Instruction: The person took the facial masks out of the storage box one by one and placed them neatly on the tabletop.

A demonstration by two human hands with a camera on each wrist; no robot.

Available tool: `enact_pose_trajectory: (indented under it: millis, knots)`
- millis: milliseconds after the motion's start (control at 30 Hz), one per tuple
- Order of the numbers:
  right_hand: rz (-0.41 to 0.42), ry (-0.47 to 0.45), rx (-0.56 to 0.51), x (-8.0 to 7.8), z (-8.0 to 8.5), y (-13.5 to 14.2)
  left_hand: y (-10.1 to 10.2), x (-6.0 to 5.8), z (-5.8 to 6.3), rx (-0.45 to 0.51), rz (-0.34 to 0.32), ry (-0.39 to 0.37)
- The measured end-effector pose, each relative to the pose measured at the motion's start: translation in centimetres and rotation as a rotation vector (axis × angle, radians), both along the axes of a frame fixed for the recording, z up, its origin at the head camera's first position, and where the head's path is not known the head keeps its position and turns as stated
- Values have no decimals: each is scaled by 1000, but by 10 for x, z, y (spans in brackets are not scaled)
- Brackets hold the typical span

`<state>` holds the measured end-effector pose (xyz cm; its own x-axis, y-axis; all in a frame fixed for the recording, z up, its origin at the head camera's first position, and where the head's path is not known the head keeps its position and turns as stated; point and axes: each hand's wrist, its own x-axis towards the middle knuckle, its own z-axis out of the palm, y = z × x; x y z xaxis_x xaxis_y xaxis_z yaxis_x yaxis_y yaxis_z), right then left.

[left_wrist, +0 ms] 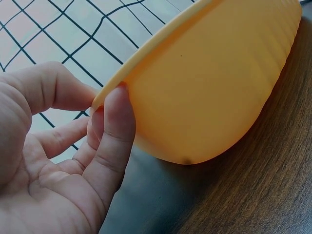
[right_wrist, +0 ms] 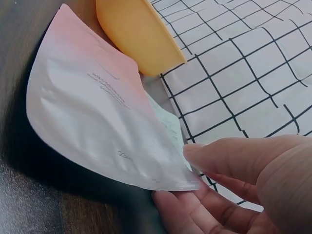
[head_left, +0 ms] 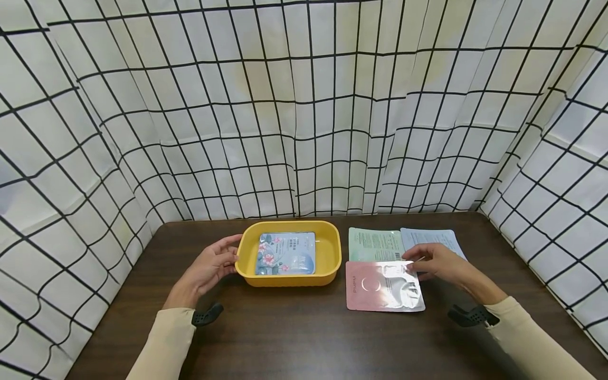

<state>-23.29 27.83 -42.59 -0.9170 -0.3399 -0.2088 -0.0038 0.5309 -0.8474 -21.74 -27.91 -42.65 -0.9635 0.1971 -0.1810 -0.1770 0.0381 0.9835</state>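
Observation:
My left hand (head_left: 214,265) pinches the left end of a yellow plastic basin (head_left: 288,282), thumb and fingers on its rim (left_wrist: 146,53). Inside the basin lies a light-blue sheet mask packet (head_left: 286,254) printed with pink flowers. On the right, my right hand (head_left: 437,262) holds a pink-and-silver sheet mask packet (head_left: 380,286) by its upper right corner. In the right wrist view the thumb is above that packet (right_wrist: 92,97) and the fingers lie under its edge, with a dark shadow beneath it.
Behind the pink packet, a green packet (head_left: 375,244) and a pale-blue packet (head_left: 434,240) lie side by side on the dark wooden table (head_left: 285,338). A white cloth (head_left: 313,121) with a black grid encloses the back and sides.

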Motion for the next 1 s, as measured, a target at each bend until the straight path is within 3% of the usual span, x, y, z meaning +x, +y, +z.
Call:
enact_pose_trajectory:
  millis: [233, 533, 867, 1000]
  knots:
    - [0, 12, 1, -1, -1, 2, 0, -1, -1, 7, -3, 8]
    - [-8, 55, 81, -1, 4, 5, 0, -1, -1, 9, -10, 16]
    - [48, 82, 24, -6, 11, 3, 0, -1, -1, -1, 0, 11]
    - [22, 68, -35, -7, 13, 0, 0, 0, -1, 1, -2, 13]
